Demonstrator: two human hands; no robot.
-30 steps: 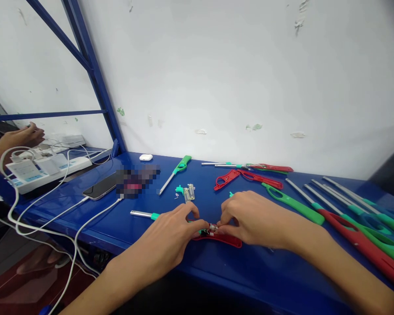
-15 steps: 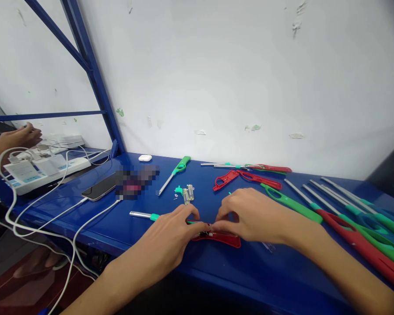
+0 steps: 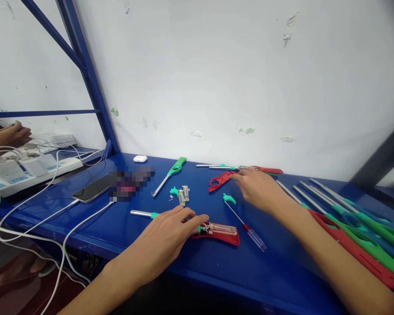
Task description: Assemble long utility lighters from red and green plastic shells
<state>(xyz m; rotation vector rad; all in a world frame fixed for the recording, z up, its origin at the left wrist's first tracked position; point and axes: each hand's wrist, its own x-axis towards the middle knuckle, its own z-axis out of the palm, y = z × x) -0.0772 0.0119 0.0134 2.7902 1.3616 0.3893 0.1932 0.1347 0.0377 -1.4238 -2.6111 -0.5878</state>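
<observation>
An opened gas lighter [image 3: 225, 238] lies near the table's front, its red half-shell baring a clear fuel tank [image 3: 221, 228]. My left hand [image 3: 174, 227] is closed over its middle, hiding the trigger area. Further back, my right hand [image 3: 259, 186] reaches over the loose red shell halves [image 3: 219, 180], fingers stretched out and reaching one shell's end; whether they touch it is unclear. Between the hands lie a green trigger [image 3: 230, 199] and a screwdriver [image 3: 256, 238] with a clear purple handle.
Clear tanks [image 3: 184, 194] and small parts lie mid-table. A green lighter [image 3: 170, 175] is behind them. Several lighters [image 3: 348, 227] line the right side. A phone [image 3: 93, 188], cables and a power strip [image 3: 36, 175] occupy the left. Another person's hand [image 3: 11, 133] shows at far left.
My right hand has left the opened lighter and moved back to the red shells, uncovering the tank, trigger and screwdriver. My left hand stays on the lighter. The view has shifted slightly.
</observation>
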